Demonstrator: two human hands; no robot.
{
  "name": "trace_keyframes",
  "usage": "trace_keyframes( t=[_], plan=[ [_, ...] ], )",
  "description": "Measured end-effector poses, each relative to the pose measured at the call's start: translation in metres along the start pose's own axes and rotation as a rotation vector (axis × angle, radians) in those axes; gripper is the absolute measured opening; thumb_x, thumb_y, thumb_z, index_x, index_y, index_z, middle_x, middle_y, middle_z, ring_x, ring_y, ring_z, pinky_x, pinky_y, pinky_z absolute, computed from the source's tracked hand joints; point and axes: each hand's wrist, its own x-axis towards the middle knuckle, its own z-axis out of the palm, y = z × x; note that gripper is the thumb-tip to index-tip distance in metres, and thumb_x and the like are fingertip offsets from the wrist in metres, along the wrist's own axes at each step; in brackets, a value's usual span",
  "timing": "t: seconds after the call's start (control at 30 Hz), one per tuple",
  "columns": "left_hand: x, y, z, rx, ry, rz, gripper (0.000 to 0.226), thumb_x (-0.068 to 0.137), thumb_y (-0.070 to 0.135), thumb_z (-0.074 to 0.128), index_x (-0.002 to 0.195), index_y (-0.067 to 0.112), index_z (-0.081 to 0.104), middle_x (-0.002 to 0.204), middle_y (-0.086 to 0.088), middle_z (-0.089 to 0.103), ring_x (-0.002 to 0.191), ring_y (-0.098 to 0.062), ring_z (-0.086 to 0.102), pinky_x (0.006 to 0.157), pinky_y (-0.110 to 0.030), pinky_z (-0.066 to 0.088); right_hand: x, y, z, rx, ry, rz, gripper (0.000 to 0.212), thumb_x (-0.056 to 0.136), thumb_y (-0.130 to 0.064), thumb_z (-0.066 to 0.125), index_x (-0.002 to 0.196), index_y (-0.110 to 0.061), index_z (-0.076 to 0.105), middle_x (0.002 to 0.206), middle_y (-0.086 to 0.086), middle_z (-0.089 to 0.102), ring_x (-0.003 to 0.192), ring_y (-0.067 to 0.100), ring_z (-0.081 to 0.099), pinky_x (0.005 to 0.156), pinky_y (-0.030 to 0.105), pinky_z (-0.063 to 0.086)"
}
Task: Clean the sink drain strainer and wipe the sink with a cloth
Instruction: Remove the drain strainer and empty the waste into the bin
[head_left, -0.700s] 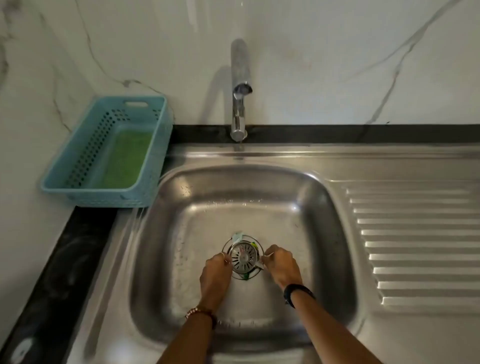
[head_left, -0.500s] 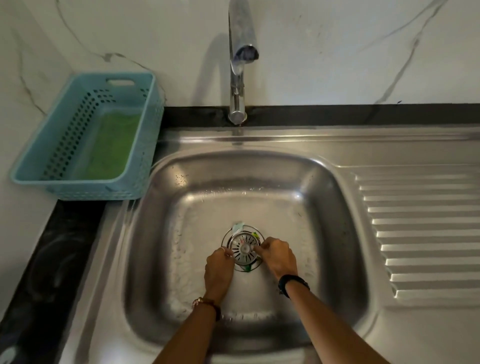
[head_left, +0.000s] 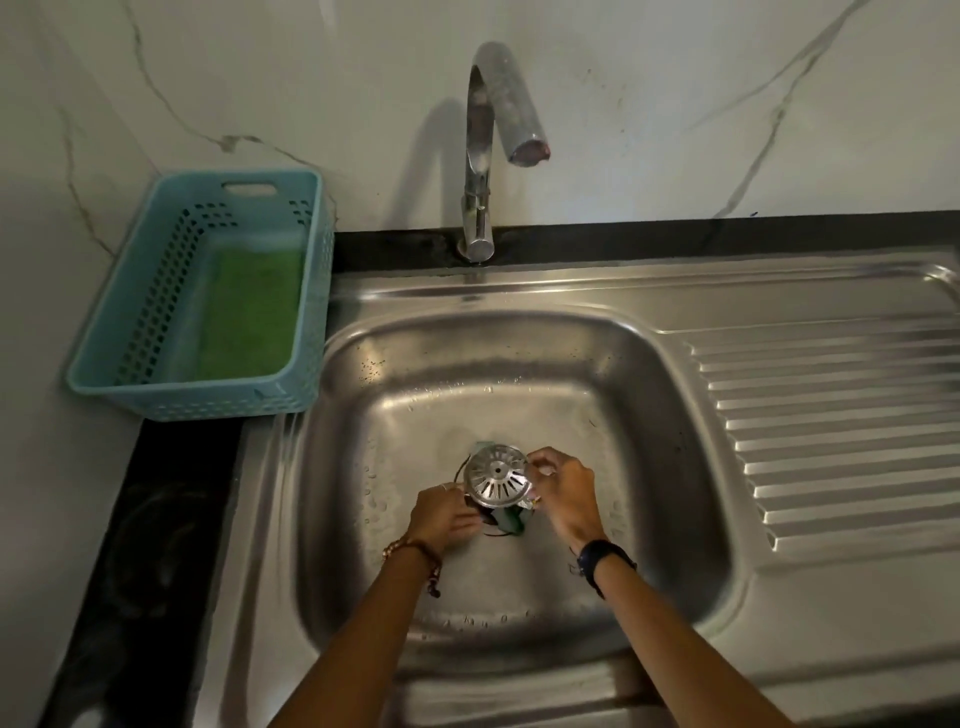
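Note:
A round steel drain strainer (head_left: 497, 477) with radial slots is lifted and tilted above the drain hole of the steel sink (head_left: 395, 415). My right hand (head_left: 563, 493) pinches its right rim. My left hand (head_left: 444, 517) is against its lower left side, fingers curled under it. Green and pale scraps (head_left: 511, 519) lie at the drain under the strainer. A green cloth (head_left: 249, 312) lies in the blue basket.
A blue perforated basket (head_left: 130, 332) stands on the black counter left of the sink. The tap (head_left: 483, 156) arches over the basin's back. A ribbed draining board (head_left: 831, 436) runs to the right. A marble wall stands behind.
The strainer has come up out of the drain hole and now tilts between both hands. The view has shifted downward and closer.

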Motion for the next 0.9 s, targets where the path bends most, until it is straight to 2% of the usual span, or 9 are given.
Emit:
trace_keyframes(
  t=[0.1,0.17,0.27,0.33,0.43,0.53,0.63,0.77,0.9],
  plan=[
    [-0.021,0.004,0.004,-0.243,-0.084,0.005,0.013,0.094,0.008,0.049,0.102,-0.002,0.053,0.092,-0.021,0.061,0.081,-0.029,0.061,0.064,-0.027,0.058,-0.021,-0.006,-0.012,0.229,-0.048,-0.026,0.015,0.085,-0.002,0.060,0.085,-0.016,0.067,0.090,0.005,0.070,0.082,0.017,0.067,0.064,0.017,0.056],
    [-0.030,0.005,0.009,-0.323,-0.096,0.039,0.014,0.091,0.002,0.051,0.098,-0.008,0.059,0.096,-0.018,0.062,0.083,-0.024,0.061,0.071,-0.024,0.057,-0.034,-0.011,-0.021,0.367,-0.034,-0.014,0.018,0.084,-0.001,0.062,0.087,-0.017,0.070,0.094,0.004,0.071,0.091,0.017,0.067,0.075,0.019,0.055],
    [-0.043,0.012,0.026,-0.291,-0.104,0.103,0.010,0.087,-0.002,0.055,0.086,0.001,0.064,0.089,-0.008,0.067,0.093,-0.019,0.060,0.094,-0.027,0.044,-0.045,-0.016,-0.039,0.484,0.029,0.023,0.023,0.085,0.002,0.059,0.092,-0.014,0.073,0.107,0.009,0.067,0.100,0.017,0.063,0.085,0.023,0.051],
    [-0.049,0.021,0.045,-0.289,-0.113,0.158,0.012,0.085,-0.003,0.058,0.080,0.004,0.065,0.075,-0.004,0.071,0.082,-0.014,0.063,0.083,-0.020,0.051,-0.045,-0.020,-0.057,0.610,0.080,0.078,0.025,0.085,0.003,0.057,0.095,-0.014,0.073,0.111,0.010,0.067,0.101,0.016,0.063,0.086,0.023,0.050],
    [-0.059,0.034,0.081,-0.275,-0.155,0.222,0.011,0.083,-0.003,0.060,0.093,-0.005,0.065,0.081,-0.009,0.070,0.079,-0.015,0.065,0.065,-0.013,0.056,-0.043,-0.025,-0.094,0.803,0.094,0.138,0.026,0.087,0.000,0.053,0.098,-0.017,0.069,0.113,0.008,0.068,0.104,0.015,0.063,0.089,0.025,0.048],
    [-0.066,0.049,0.128,-0.211,-0.189,0.272,0.015,0.083,-0.004,0.060,0.096,-0.008,0.064,0.079,-0.009,0.070,0.071,-0.012,0.068,0.061,-0.011,0.055,-0.038,-0.021,-0.137,0.701,0.074,0.108,0.025,0.085,-0.010,0.062,0.108,-0.018,0.067,0.116,0.006,0.067,0.108,0.015,0.062,0.095,0.031,0.047],
    [-0.072,0.066,0.181,-0.078,-0.212,0.327,0.024,0.082,-0.006,0.061,0.106,-0.013,0.060,0.084,-0.013,0.066,0.064,-0.009,0.068,0.059,-0.012,0.056,-0.022,-0.014,-0.186,0.579,0.093,0.061,0.043,0.080,-0.009,0.069,0.121,-0.017,0.059,0.117,0.004,0.066,0.107,0.016,0.062,0.088,0.029,0.051],
    [-0.068,0.084,0.238,0.061,-0.142,0.420,0.026,0.076,-0.005,0.068,0.102,-0.011,0.063,0.074,-0.006,0.065,0.062,-0.010,0.064,0.055,-0.013,0.055,0.009,-0.006,-0.235,0.365,0.150,-0.078,0.045,0.081,-0.008,0.068,0.124,-0.018,0.057,0.119,0.004,0.062,0.107,0.018,0.061,0.087,0.026,0.051],
    [-0.054,0.091,0.269,0.091,0.028,0.493,0.026,0.072,-0.002,0.074,0.096,-0.008,0.067,0.086,-0.014,0.069,0.082,-0.025,0.065,0.080,-0.034,0.057,0.049,-0.009,-0.252,0.134,0.180,-0.181,0.046,0.084,-0.004,0.064,0.128,-0.011,0.055,0.123,0.007,0.054,0.110,0.016,0.053,0.081,0.007,0.044]
  ],
)
